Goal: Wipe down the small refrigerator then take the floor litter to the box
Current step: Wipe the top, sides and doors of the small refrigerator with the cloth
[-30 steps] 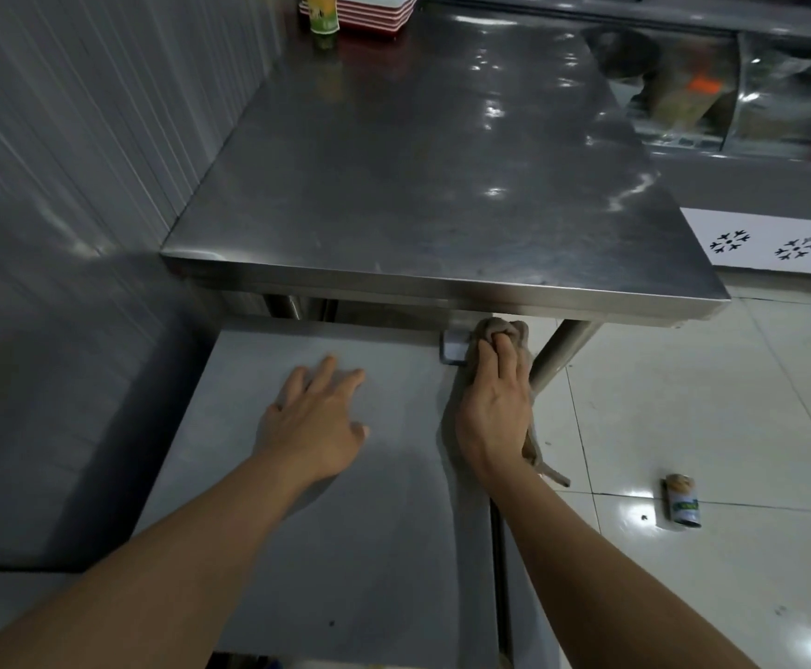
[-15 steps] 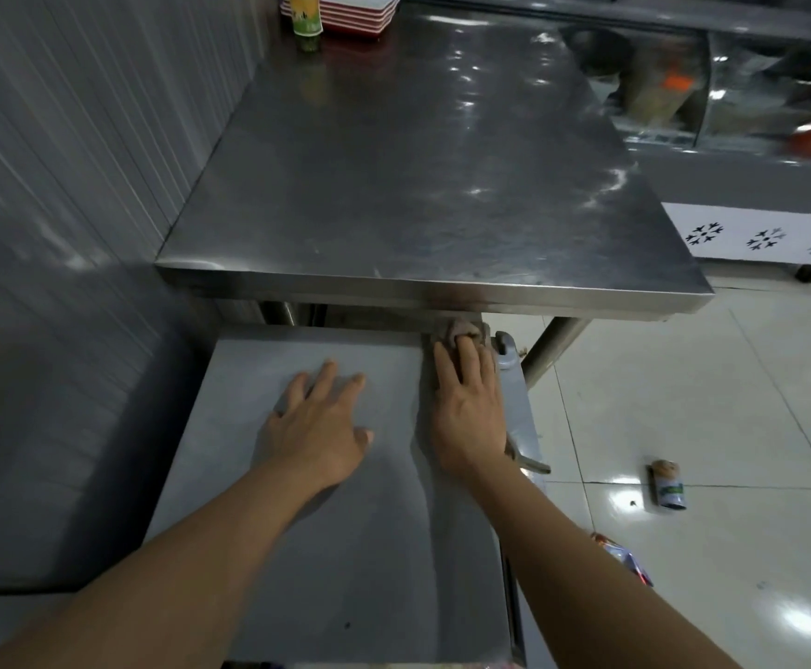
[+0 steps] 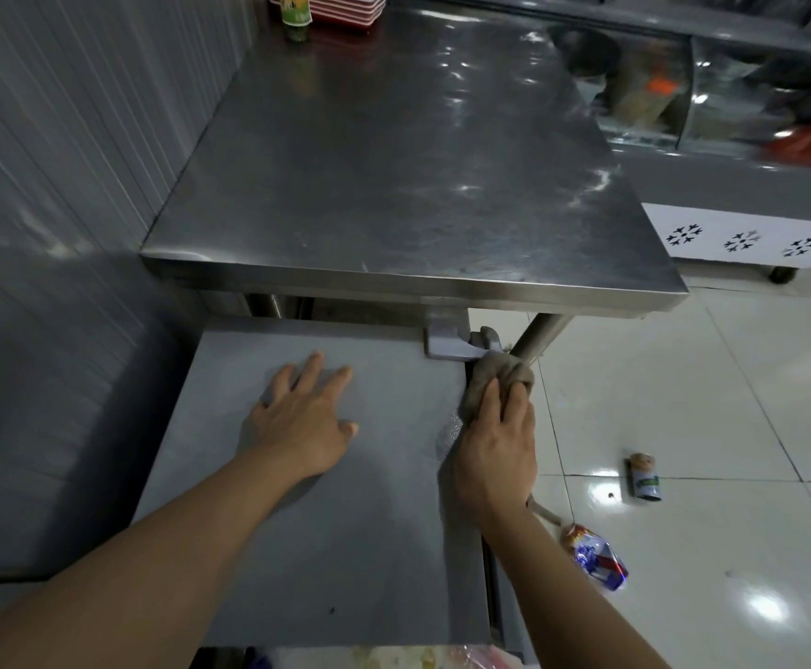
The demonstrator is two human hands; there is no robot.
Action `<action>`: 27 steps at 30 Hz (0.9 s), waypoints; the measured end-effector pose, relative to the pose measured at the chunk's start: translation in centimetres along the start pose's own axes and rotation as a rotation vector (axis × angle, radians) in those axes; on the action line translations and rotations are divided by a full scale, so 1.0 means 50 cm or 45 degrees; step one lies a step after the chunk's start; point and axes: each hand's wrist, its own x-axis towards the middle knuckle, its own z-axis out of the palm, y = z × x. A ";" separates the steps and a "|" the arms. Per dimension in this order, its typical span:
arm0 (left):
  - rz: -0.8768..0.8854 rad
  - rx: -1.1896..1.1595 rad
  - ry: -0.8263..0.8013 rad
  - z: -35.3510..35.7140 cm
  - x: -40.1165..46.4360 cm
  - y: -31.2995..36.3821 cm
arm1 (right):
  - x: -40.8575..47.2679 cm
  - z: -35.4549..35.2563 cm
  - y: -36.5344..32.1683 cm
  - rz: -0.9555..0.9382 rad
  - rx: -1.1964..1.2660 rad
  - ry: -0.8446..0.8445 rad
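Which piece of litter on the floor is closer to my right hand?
The crumpled wrapper, just beside your right forearm; the can lies farther out.

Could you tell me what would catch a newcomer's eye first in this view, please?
First, the two bare hands on the small grey refrigerator: the left hand lies flat on its top, while the right hand presses a brown cloth at its right edge. Next, litter on the white tiles to the right: a small can and a crumpled wrapper.

Left hand (image 3: 304,422) flat on the refrigerator (image 3: 326,548) top; right hand (image 3: 497,449) presses a cloth (image 3: 490,374) at its edge.
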 end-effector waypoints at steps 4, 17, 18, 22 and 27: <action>0.026 0.057 0.000 -0.005 -0.009 -0.058 | 0.034 -0.015 -0.008 0.090 0.110 -0.045; -0.068 -0.040 0.019 -0.013 -0.028 -0.118 | 0.011 0.012 -0.098 -0.135 0.159 -0.004; -0.077 -0.038 0.019 -0.013 -0.028 -0.115 | 0.007 0.013 -0.107 -0.194 0.193 -0.012; -0.077 -0.028 0.020 -0.009 -0.031 -0.115 | 0.019 0.007 -0.096 -0.453 0.239 -0.103; -0.036 0.002 0.056 -0.001 -0.036 -0.133 | 0.026 -0.002 -0.039 -0.076 0.269 0.074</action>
